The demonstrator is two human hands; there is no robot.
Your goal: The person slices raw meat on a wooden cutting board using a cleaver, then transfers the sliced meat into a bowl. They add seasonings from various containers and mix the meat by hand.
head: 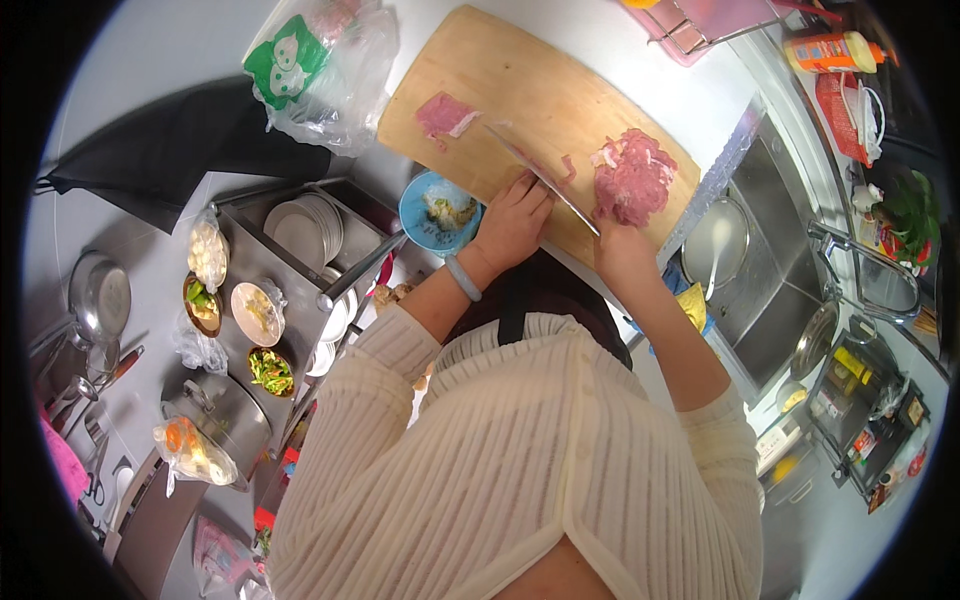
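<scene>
A wooden cutting board (525,82) lies before me on the white counter. My right hand (624,255) is closed around the handle of a kitchen knife (544,178), whose blade slants up and left over the board. Just left of the blade, my left hand (517,221) rests its bent fingers at the board's near edge; whatever lies under the fingertips is mostly hidden. A thin strip of raw meat (568,169) lies right of the blade. Beside my right hand sits a pile of sliced raw meat (636,176), and a flat piece of raw meat (444,115) lies at the board's left.
A blue bin (420,214) with scraps stands below the board's left edge. Plastic bags (337,90) lie at the upper left. The steel sink (776,195) is on the right, holding a pot lid and a white spoon. Several food dishes and a lidded pot (225,405) stand on the left.
</scene>
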